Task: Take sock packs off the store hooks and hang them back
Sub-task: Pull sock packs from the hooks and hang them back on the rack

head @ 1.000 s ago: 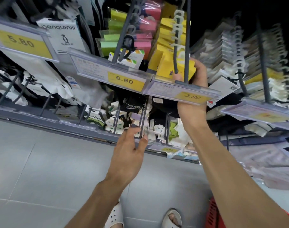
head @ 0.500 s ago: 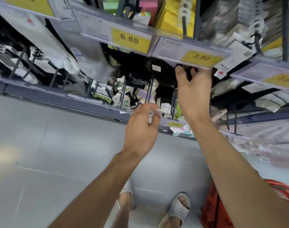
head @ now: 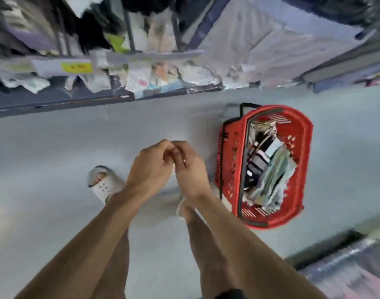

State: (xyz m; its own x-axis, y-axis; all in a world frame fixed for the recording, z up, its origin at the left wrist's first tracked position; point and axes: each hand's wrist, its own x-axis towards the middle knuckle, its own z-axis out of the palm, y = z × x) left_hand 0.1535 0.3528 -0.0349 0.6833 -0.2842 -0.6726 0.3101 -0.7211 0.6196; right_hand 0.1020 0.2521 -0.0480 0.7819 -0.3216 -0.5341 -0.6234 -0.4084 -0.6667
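Observation:
I am looking down at the grey floor. My left hand (head: 150, 169) and my right hand (head: 190, 176) meet at the fingertips in the middle of the view, fingers curled in, with no sock pack visible in either. A red shopping basket (head: 302, 128) stands on the floor just right of my right hand, and several sock packs (head: 269, 169) lie in it. Along the top runs the store rack, blurred, with metal hooks (head: 128, 35) and hanging sock packs (head: 141, 80).
A yellow price label (head: 76, 67) sits on the rack's rail at the upper left. My foot in a white sandal (head: 105, 184) stands below my left hand. Another blurred display (head: 346, 268) fills the bottom right corner.
The view has swung from the hooks down to the floor. Both hands have left the rack and dropped together in front of me. The red basket has come fully into view.

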